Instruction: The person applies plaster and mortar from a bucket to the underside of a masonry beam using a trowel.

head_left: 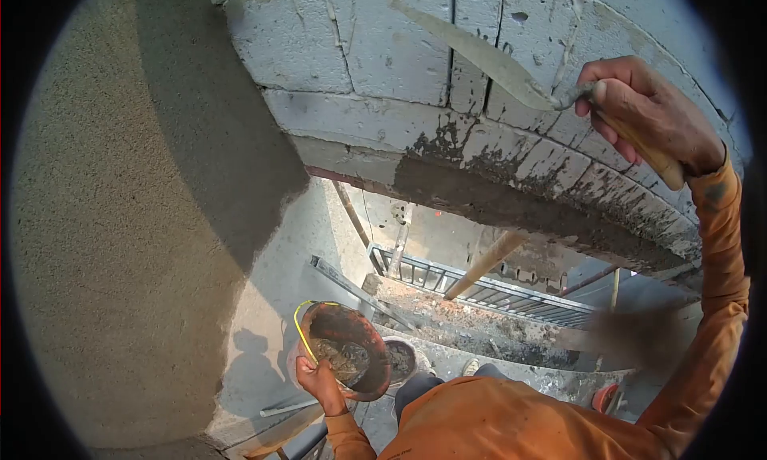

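My right hand [659, 113] is closed round the wooden handle of a trowel [487, 57], raised at the upper right. The trowel's long grey blade points left, in front of the pale block wall [391, 57]. Low in the view, my left hand [319, 382] grips the rim of a bucket [375, 344] with a yellow handle. Wet grey mortar [342, 360] lies inside the bucket. Dark wet mortar [495, 192] coats the lower edge of the block wall, with splashes on the blocks above it.
Grey plaster [120, 220] covers the wall on the left. A second container [399, 360] with mortar stands behind the bucket. Below are a metal ladder-like frame [479, 288], a wooden pole [483, 264] and a long metal bar [359, 292]. A dark blur [639, 336] hides part of the right.
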`<action>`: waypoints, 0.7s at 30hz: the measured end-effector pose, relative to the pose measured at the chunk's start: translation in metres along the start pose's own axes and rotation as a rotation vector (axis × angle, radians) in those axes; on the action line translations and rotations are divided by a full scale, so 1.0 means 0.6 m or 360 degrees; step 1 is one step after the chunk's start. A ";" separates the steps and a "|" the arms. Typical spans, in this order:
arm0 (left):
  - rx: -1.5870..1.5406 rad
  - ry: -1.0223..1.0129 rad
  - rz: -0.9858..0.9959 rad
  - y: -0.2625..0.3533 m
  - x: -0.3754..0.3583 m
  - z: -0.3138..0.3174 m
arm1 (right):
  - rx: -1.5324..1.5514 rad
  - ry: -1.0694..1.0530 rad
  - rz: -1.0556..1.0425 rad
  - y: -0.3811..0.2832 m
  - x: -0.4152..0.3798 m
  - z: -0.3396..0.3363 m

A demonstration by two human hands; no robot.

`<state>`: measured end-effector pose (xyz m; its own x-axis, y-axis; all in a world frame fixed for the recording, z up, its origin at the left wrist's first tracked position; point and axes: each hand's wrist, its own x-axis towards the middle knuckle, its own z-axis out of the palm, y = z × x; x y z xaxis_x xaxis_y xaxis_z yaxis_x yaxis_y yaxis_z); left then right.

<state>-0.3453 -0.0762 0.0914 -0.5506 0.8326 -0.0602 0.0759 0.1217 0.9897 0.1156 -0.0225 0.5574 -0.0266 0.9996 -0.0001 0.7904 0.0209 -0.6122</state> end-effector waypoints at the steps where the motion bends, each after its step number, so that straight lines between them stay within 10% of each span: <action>1: -0.0010 0.0011 -0.0001 -0.002 0.005 0.010 | -0.0172 0.0664 -0.0058 -0.018 -0.019 0.018; 4: -0.0218 -0.0158 -0.0134 -0.001 0.001 0.034 | -0.0345 -0.0007 -0.0057 -0.008 -0.008 0.012; 9: -0.0345 -0.0394 -0.0219 0.049 -0.032 0.099 | -0.0703 -0.0659 -0.0293 0.116 0.000 0.324; 14: -0.0256 -0.0573 -0.0128 0.088 -0.055 0.167 | -0.1370 -0.0339 -0.0724 0.282 -0.051 0.661; 21: -0.0189 -0.0700 -0.0054 0.127 -0.072 0.177 | -0.0455 -0.0686 -0.0293 0.399 -0.109 0.693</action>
<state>-0.2275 -0.0457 0.1558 -0.1437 0.9826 -0.1173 -0.0460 0.1118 0.9927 0.0519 -0.0895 0.0822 -0.3811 0.8830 -0.2740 0.8822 0.2587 -0.3934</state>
